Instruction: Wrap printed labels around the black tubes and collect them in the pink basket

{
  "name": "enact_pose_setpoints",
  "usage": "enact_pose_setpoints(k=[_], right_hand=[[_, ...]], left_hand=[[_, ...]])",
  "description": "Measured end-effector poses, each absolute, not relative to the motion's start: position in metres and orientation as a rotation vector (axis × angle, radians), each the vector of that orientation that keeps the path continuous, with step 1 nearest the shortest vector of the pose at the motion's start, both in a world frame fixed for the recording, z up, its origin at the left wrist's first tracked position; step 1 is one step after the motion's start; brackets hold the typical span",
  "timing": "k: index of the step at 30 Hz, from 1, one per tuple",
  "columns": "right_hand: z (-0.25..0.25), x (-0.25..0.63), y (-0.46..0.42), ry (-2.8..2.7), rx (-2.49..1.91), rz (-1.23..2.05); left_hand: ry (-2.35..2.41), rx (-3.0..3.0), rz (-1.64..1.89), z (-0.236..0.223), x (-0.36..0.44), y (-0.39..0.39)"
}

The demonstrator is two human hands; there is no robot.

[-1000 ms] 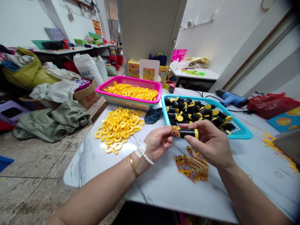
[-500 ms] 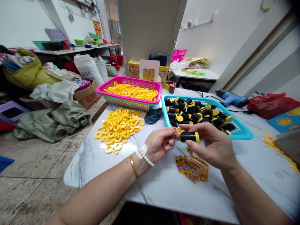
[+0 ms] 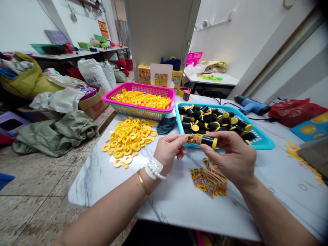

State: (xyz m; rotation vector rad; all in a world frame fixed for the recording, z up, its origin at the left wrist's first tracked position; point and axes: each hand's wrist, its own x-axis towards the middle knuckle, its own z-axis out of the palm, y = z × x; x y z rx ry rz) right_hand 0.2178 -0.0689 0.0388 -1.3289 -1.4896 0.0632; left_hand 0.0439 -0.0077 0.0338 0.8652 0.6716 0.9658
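Note:
My right hand (image 3: 232,153) grips a small black bottle (image 3: 207,140) with a yellow cap at its right end, thumb below and fingers above. At the bottle's left end is a colourful printed sleeve label (image 3: 195,138), its far end pinched by my left hand (image 3: 172,148). How far the sleeve reaches over the bottle I cannot tell. Below my hands a fanned stack of printed sleeve labels (image 3: 208,181) lies on the table. Right behind them, a turquoise basket (image 3: 265,141) contains many black bottles with yellow caps (image 3: 208,118).
Left on the marble-patterned table (image 3: 107,191) is a heap of yellow ring-shaped pieces (image 3: 128,136). A pink basket (image 3: 110,99) full of similar yellow pieces stands behind it, with a dark cloth (image 3: 166,125) alongside. A blue heat gun (image 3: 252,105) and red plastic bag (image 3: 298,112) lie at right.
Both hands have risen slightly with the bottle, which now tilts a little more. More of the printed sleeve shows, and less of the black bottle.

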Motion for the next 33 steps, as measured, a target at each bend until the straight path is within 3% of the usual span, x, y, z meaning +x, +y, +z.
enact_pose_setpoints(k=[4,11,18,27,33], right_hand=[[0.048,0.219,-0.071,-1.436,-1.239,0.248],[0.049,0.215,-0.072,-1.571,-1.128,0.421],[0.048,0.226,-0.063,-1.696,-1.262,0.364],[0.041,0.215,-0.064,-1.829,-1.129,-0.050],[0.034,0.212,-0.062,-1.808,-1.076,0.021]], left_hand=[[0.737,1.036,1.063,0.040,0.039,-0.004],[0.444,1.172,0.735,0.051,0.029,0.001],[0.516,1.211,0.829,0.038,0.031,0.008],[0.651,1.296,0.737,0.039,0.036,0.000],[0.645,1.338,0.713,0.039,0.034,0.002]])
